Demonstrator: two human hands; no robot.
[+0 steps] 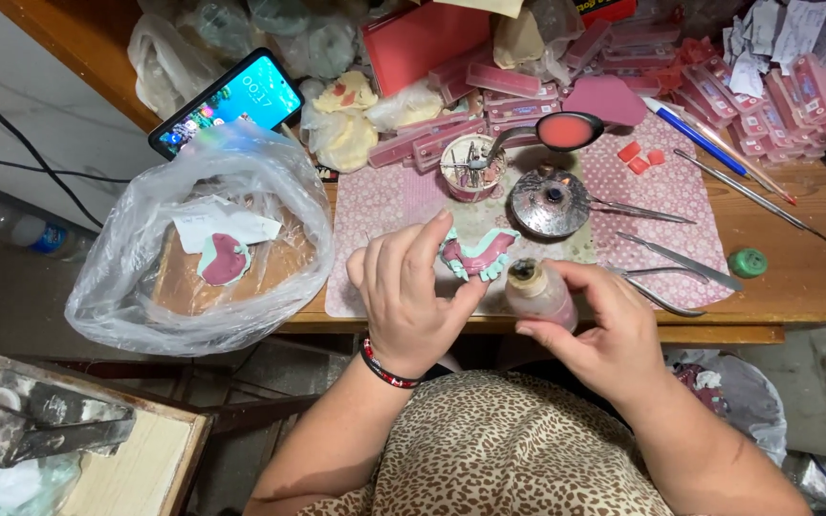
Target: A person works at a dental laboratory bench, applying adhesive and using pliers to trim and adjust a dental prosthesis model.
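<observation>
My left hand (411,287) holds a pink and teal dental cast (478,254) between thumb and fingers, just above the table's front edge. Right beside it, my right hand (597,325) grips a small pink bottle (537,291) with an open dark neck, upright and close to the cast. Both hands sit over a patterned pink mat (375,205).
A round metal burner (549,201), a small cup of tools (470,164), a spoon with pink wax (566,131) and metal instruments (676,258) lie behind. Pink trays (719,86) crowd the back. A clear bag (203,239) and a phone (227,100) sit left; a green cap (747,262) right.
</observation>
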